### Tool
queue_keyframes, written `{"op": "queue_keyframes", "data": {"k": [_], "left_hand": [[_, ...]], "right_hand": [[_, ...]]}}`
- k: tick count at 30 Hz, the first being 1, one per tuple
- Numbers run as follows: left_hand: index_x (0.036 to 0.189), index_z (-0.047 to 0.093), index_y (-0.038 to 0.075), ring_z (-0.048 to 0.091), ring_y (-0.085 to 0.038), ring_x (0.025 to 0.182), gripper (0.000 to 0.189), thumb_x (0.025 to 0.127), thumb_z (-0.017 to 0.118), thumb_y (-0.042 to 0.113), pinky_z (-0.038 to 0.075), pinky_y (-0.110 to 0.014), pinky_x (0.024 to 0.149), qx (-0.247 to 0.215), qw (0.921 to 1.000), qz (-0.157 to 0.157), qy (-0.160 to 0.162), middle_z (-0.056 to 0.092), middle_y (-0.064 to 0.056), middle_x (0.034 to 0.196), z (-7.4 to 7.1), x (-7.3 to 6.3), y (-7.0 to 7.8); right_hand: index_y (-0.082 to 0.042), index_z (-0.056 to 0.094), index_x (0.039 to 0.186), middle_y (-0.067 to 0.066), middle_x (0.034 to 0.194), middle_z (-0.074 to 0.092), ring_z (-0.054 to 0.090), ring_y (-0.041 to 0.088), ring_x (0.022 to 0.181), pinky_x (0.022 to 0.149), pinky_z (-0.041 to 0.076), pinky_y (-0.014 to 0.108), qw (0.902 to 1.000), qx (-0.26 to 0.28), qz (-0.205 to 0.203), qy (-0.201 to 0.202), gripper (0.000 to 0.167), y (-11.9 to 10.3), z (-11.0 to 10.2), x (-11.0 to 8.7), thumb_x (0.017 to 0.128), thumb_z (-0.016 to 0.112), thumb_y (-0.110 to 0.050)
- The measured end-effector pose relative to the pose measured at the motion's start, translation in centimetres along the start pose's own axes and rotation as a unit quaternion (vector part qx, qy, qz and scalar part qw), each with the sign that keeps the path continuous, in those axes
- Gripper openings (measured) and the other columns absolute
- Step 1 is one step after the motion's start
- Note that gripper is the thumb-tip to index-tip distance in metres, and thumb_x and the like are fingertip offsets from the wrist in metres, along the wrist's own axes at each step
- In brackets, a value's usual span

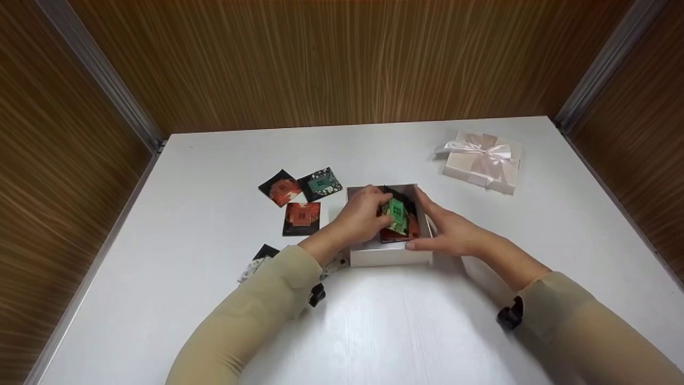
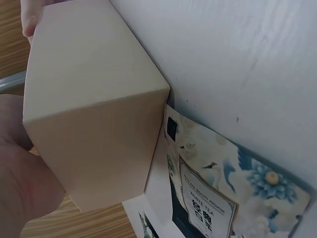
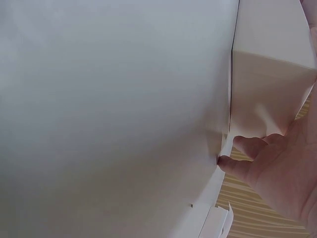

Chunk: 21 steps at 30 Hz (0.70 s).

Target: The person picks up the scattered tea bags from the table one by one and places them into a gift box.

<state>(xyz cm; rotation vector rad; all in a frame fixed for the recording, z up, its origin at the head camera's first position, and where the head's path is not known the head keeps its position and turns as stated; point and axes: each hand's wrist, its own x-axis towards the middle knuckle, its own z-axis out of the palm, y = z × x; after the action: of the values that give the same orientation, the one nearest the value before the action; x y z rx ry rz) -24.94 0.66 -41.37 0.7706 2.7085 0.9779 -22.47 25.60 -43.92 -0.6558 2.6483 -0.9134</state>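
My left hand [image 1: 366, 214] reaches into the white box [image 1: 390, 258] and pinches a green tea packet [image 1: 396, 211] between thumb and fingers. Beneath it, red and dark packets [image 1: 413, 227] lie inside the box. My right hand [image 1: 453, 232] rests against the box's right side, fingers spread along the wall and thumb by the front corner. In the right wrist view, its fingertips [image 3: 229, 163] reach low by the box's side. A floral packet marked white tea [image 2: 208, 193] lies beside the box in the left wrist view, partly behind my left arm in the head view.
Left of the box lie two red packets [image 1: 302, 216] and a dark green floral one [image 1: 321, 184]. More packets [image 1: 257, 266] are partly covered by my left sleeve. A pale lid with a ribbon bow [image 1: 483, 160] sits at the back right. Wood-grain panels [image 1: 342, 64] enclose the table.
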Motion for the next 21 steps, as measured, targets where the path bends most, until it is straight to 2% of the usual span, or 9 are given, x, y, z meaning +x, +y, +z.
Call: {"op": "queue_keyframes", "data": {"k": [4,10,16,21], "left_hand": [[0.149,0.060,0.001,0.059,-0.021,0.114,0.055,0.098,0.077,0.015,0.051,-0.032,0.100,0.049,0.9986,-0.017,-0.008,0.061,-0.013,0.130,0.6,0.2,0.3],[0.133,0.072,0.009,0.061,-0.020,0.110,0.038,0.098,0.078,0.024,0.056,-0.040,0.088,0.124,0.9912,-0.041,-0.023,0.060,-0.011,0.128,1.1,0.1,0.7],[0.128,0.074,0.012,0.062,-0.020,0.108,0.035,0.099,0.077,0.032,0.056,-0.040,0.086,0.142,0.9877,-0.056,-0.032,0.060,-0.009,0.128,1.2,0.2,0.9],[0.128,0.075,0.013,0.062,-0.020,0.107,0.035,0.101,0.075,0.035,0.056,-0.042,0.087,0.153,0.9858,-0.056,-0.043,0.061,-0.008,0.126,1.2,0.3,1.0]], "right_hand": [[-0.019,-0.005,0.172,0.017,0.176,0.011,0.025,0.042,0.156,0.123,0.027,0.060,1.0000,0.004,0.002,0.000,0.124,0.2,0.1,0.0,0.091,0.080,-0.057],[-0.022,-0.006,0.172,0.014,0.176,0.009,0.024,0.041,0.157,0.124,0.026,0.060,0.9999,0.007,0.008,-0.004,0.124,0.0,0.2,0.0,0.090,0.080,-0.058],[-0.022,-0.006,0.172,0.014,0.177,0.009,0.024,0.041,0.157,0.124,0.026,0.060,0.9999,0.001,0.010,-0.007,0.123,-0.2,0.1,0.0,0.090,0.079,-0.059],[-0.021,-0.006,0.172,0.014,0.176,0.008,0.022,0.041,0.157,0.125,0.024,0.059,1.0000,0.005,0.004,-0.006,0.124,-0.2,-0.1,0.1,0.091,0.080,-0.057]]}}
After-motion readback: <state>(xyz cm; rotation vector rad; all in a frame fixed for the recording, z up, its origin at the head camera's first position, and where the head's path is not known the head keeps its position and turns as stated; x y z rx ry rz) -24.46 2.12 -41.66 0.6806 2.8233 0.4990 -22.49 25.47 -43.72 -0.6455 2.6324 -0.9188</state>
